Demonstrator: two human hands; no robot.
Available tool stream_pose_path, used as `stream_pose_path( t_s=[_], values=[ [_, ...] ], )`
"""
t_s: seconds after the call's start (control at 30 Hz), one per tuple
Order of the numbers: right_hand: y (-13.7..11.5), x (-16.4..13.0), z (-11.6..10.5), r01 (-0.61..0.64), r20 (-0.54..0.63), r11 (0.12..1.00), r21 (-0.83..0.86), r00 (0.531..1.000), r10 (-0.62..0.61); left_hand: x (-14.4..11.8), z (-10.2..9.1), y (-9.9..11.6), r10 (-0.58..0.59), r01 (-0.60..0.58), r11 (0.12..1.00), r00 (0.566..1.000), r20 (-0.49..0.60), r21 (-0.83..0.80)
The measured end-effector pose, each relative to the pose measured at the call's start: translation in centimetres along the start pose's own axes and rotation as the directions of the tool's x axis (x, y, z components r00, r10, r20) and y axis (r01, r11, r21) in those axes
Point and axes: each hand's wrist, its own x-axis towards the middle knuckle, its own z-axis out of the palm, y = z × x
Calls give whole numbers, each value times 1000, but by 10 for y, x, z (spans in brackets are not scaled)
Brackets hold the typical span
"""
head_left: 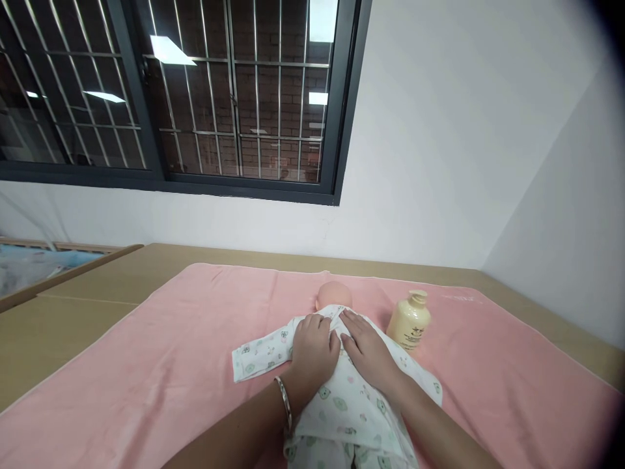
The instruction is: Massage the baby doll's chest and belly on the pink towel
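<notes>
A baby doll lies on a pink blanket point(215, 339), with its smooth, bald head point(334, 294) pointing away from me. It wears a white top point(349, 413) printed with small green and pink figures, and matching trousers show at the bottom edge. One sleeve point(261, 354) stretches out to the left. My left hand point(315, 345) rests on the doll's upper chest, a bracelet around the wrist. Beside it, my right hand point(368, 345) lies flat on the top, fingers stretched toward the neckline. Both palms are hidden against the cloth.
A pale yellow bottle point(409, 322) stands on the blanket to the right of the doll. The blanket covers a wooden table point(97, 280) with a raised edge at the left. Behind are a white wall point(420, 163) and a barred window point(234, 98).
</notes>
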Motion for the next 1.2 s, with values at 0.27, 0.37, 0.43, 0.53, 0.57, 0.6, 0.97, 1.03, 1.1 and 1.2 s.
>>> stream_pose_path(
  t_s=[0.27, 0.37, 0.43, 0.53, 0.57, 0.6, 0.97, 1.03, 1.1, 1.2],
  values=[
    [-34, -10, -5, -68, -51, 987, -143, 997, 61, 3, 10, -9, -25, 28, 997, 999, 39, -76],
    [-37, -11, -6, -78, -52, 985, -153, 996, 71, 3, 10, -9, 19, -14, 995, 999, 50, -102],
    [-34, -8, -7, -92, -42, 989, -118, 995, 88, 2, 10, -9, 65, -62, 991, 998, 17, -118],
    [-25, -1, -10, -96, -18, 994, -43, 995, 95, 0, 10, -7, 131, -138, 985, 988, -77, -105],
    [-21, 2, -10, -90, -8, 996, -20, 996, 90, -1, 10, -7, 142, -152, 984, 984, -104, -92],
    [-17, 4, -10, -86, 1, 996, -1, 996, 86, -2, 9, -6, 148, -158, 984, 981, -123, -79],
    [-3, 5, -2, -73, 46, 997, 5, 996, 73, -2, 11, -5, 11, -13, 999, 999, -50, -45],
    [-3, 5, -1, -73, 27, 997, 14, 997, 73, -1, 12, -7, -22, 21, 997, 1000, -10, -69],
    [-2, 4, 1, -71, 10, 997, 25, 997, 71, 0, 12, -7, -40, 42, 995, 999, 28, -91],
    [-1, 3, 3, -70, -4, 997, 40, 998, 70, 0, 10, -6, -58, 63, 992, 997, 53, -108]
  ],
)
